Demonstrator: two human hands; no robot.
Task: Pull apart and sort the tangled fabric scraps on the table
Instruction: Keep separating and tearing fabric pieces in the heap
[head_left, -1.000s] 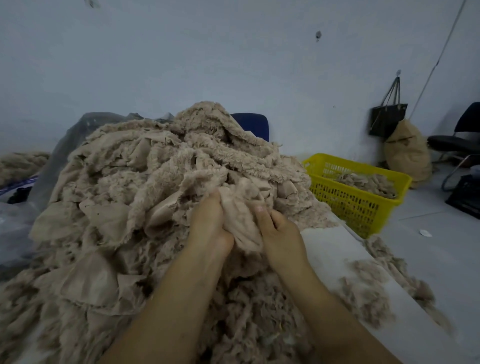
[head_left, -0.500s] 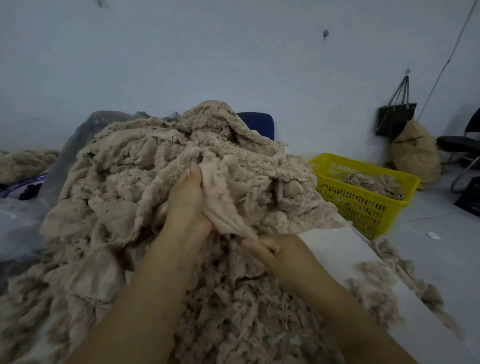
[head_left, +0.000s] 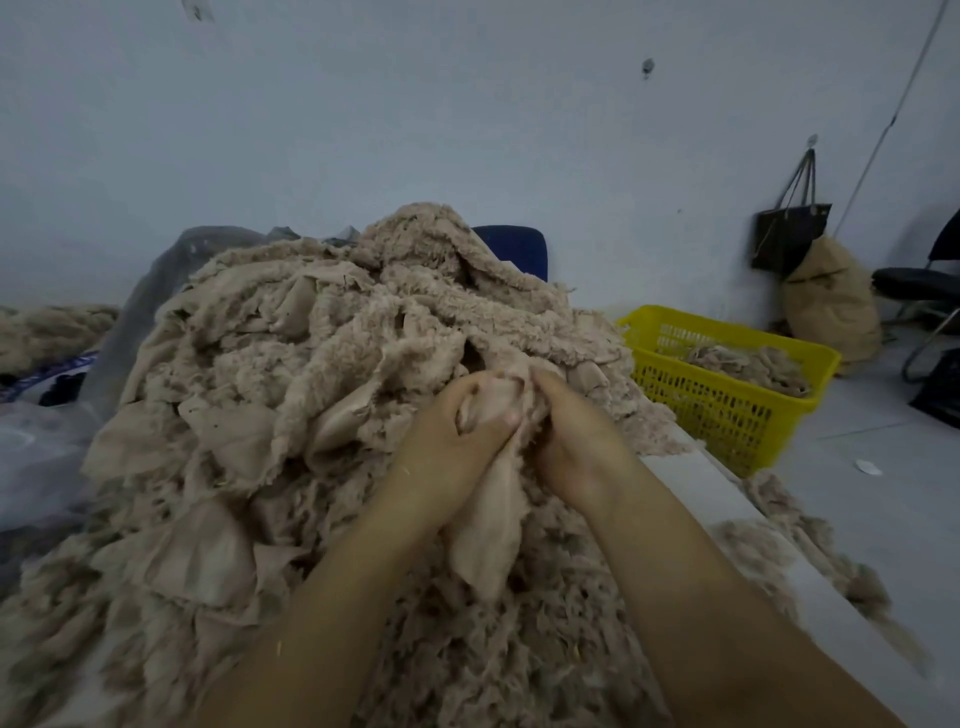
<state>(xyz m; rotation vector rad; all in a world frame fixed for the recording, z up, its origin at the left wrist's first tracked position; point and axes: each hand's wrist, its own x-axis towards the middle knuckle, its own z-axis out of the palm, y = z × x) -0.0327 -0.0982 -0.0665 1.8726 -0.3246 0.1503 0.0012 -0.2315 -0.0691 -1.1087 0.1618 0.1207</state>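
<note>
The heap of beige fabric scraps (head_left: 322, 389) took up most of what you saw. It was a tangled mound of fleecy and smooth pieces, covering the left and middle of the white table (head_left: 727, 499) and rising in front of you. Loose fluffy bits trailed along the table's right edge. Grey plastic sheeting (head_left: 156, 291) lay behind the heap on the left.

On the floor to your right stood a yellow plastic basket (head_left: 727, 415) with a few scraps in it, just beside the table. Further back a tan sack (head_left: 831, 312) leaned against the wall, under a black bag (head_left: 789, 234) hanging from a hook. A blue chair back (head_left: 514, 249) showed just behind the top of the heap.

Your left hand (head_left: 447, 452) and right hand (head_left: 576, 447) met at the near slope of the heap, knuckles almost touching. Both had fingers curled tight around one smooth beige scrap (head_left: 493, 530). Its loose end hung down between your wrists, and its upper part ran into the tangle.
</note>
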